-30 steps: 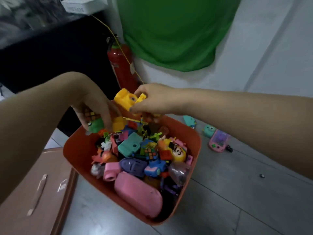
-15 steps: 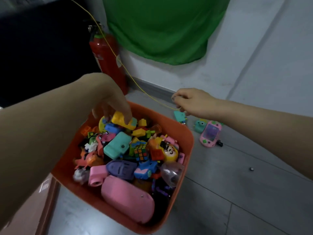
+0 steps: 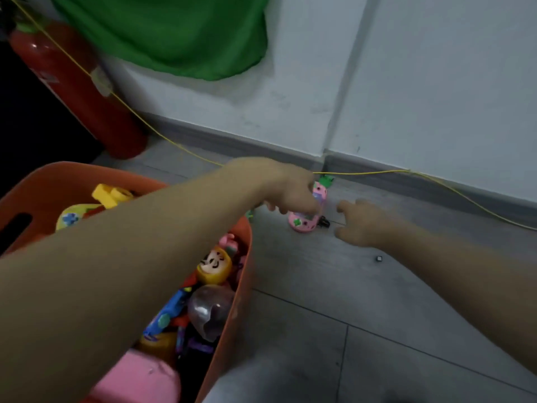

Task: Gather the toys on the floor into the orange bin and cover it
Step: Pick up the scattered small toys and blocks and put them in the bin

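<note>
The orange bin (image 3: 244, 289) sits at the lower left, full of several small toys. My left arm crosses over it. My left hand (image 3: 293, 190) is on the floor beyond the bin, fingers curled over the top of a pink handheld game toy (image 3: 303, 225) that lies on the tiles. Blur hides whether the hand grips it. A small green toy (image 3: 326, 179) peeks out just behind that hand. My right hand (image 3: 361, 223) hovers just right of the pink toy, fingers spread, holding nothing. No lid is in view.
A red fire extinguisher (image 3: 78, 91) stands at the left by the wall. A yellow cord (image 3: 436, 180) runs along the skirting. A green cloth (image 3: 174, 33) hangs on the wall. A tiny black piece (image 3: 378, 258) lies on the grey tiles.
My left hand left the bin and reached right across it to the pink toy. My right hand moved down beside the same toy. The view swung to the right.
</note>
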